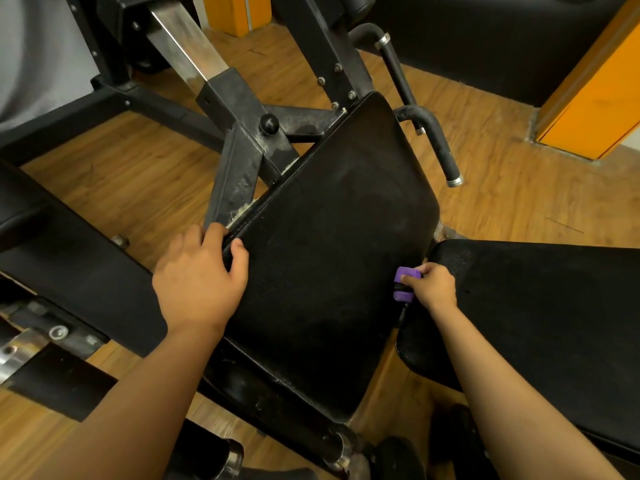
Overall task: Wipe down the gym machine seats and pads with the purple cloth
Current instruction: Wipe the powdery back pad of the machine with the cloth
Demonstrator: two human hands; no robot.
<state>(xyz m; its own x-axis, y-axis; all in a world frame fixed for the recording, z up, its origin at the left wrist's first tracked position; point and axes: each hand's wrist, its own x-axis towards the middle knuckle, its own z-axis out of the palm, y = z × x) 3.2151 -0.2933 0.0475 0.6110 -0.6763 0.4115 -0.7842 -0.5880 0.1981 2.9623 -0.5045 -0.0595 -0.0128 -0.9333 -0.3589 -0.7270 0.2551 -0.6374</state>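
Our left hand (199,278) grips the left edge of the black pad (332,244), fingers curled over the rim and thumb lying on the top surface. Our right hand (433,284) is closed around the purple cloth (403,284), bunched into a small wad, and presses it against the pad's right edge, low down near the corner. Only a little of the cloth shows past the fingers (the rest is hidden in the fist).

The pad fills the middle of the view, tilted so that its far end points up and to the right. Its surface looks dull and faintly speckled. Just beside the right hand, a second pad (540,306) stretches off to the right; the cloth sits in the narrow gap between the two.

Behind the main pad we see the machine's black frame (239,168), scuffed and dusty, with a round knob (269,123) on it and a bright steel bar (187,39) rising to the upper left. A curved handle (438,143) with a metal end cap sticks out past the pad's upper right corner. Another black padded part (79,271) runs across the left side. The floor (502,188) is wood-look planks, with an orange post (595,88) at upper right.
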